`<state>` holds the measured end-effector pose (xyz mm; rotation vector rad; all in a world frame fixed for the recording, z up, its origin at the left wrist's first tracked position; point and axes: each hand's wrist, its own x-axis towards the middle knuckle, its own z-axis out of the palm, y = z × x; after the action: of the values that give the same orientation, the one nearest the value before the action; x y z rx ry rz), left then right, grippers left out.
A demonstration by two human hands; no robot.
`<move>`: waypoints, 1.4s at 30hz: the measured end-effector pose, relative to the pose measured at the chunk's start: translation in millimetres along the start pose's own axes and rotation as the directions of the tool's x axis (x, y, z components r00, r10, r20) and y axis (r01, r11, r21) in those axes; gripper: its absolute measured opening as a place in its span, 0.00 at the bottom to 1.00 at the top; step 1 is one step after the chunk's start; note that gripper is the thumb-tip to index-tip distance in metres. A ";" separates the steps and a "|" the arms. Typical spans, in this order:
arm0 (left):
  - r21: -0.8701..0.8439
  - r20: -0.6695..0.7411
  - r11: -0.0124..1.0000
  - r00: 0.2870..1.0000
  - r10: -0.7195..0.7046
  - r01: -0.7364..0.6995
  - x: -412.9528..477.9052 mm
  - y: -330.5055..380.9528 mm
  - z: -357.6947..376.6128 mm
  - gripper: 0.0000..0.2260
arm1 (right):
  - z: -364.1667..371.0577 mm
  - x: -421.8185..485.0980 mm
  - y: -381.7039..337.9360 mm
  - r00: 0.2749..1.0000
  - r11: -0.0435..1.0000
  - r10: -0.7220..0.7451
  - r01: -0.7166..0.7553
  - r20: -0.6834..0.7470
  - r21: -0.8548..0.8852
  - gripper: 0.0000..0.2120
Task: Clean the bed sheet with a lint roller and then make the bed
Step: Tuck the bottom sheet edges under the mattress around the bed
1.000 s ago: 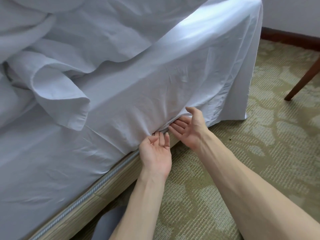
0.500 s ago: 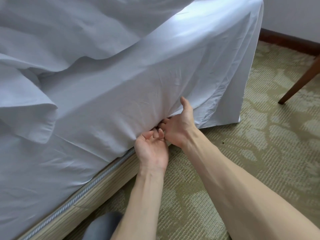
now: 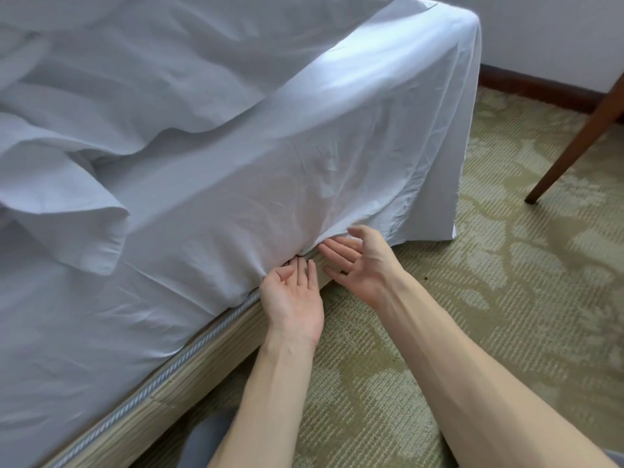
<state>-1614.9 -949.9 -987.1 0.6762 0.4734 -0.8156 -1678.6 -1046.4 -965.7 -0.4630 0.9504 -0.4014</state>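
Bed-making, I'd judge: the wrinkled white cotton bed sheet (image 3: 270, 170) hangs down the mattress side, loose toward the corner. The left hand (image 3: 293, 298), palm up, fingers straight, pushes its tips under the hem above the beige striped bed base (image 3: 189, 376). The right hand (image 3: 359, 261) waits spread and empty just beside. Next, that loose stretch wants sliding under, working cornerward.

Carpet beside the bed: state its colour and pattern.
Olive green carpet with a pale cream floral pattern; head view shows it best.
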 end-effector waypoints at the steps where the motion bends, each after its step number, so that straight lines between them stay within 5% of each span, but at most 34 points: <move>1: 0.033 0.011 0.999 1.000 0.002 -0.003 -1.6 -3.1 1.2 0.22 | -0.6 -1.5 -0.4 1.000 0.999 -0.002 0.001 0.022 0.036 0.23; 5: 0.074 0.024 0.997 0.999 0.026 -0.028 -2.0 -14.3 16.1 0.21 | 7.1 -3.4 -13.2 0.989 0.994 0.030 -0.044 0.145 0.097 0.37; 13: -0.145 0.015 0.988 0.999 0.049 -0.046 5.9 -26.3 44.7 0.16 | 21.3 16.1 -29.9 0.965 0.989 0.112 -0.131 0.239 0.064 0.48; 25: -0.155 0.087 0.987 0.994 0.065 -0.051 26.4 -34.3 36.2 0.16 | 8.1 54.7 -15.9 0.948 0.974 0.059 -0.123 0.312 0.188 0.39; 34: -0.163 0.041 0.987 0.999 -0.009 0.016 32.9 -25.1 33.8 0.23 | 7.0 56.2 -33.9 0.951 0.990 0.126 -0.137 0.283 0.019 0.35; 38: -0.054 -0.009 0.998 1.000 -0.023 0.022 20.1 -20.3 28.6 0.17 | 11.4 37.8 -27.8 0.992 0.991 0.072 -0.060 0.099 -0.117 0.27; 42: 0.009 0.017 0.994 0.994 -0.111 0.111 -1.7 -11.4 24.5 0.24 | 11.1 7.2 -29.5 0.996 0.974 -0.067 0.051 -0.065 -0.219 0.18</move>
<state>-1621.8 -972.0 -973.1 0.6537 0.4961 -0.9280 -1669.1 -1072.4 -949.1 -0.6809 1.0579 -0.3716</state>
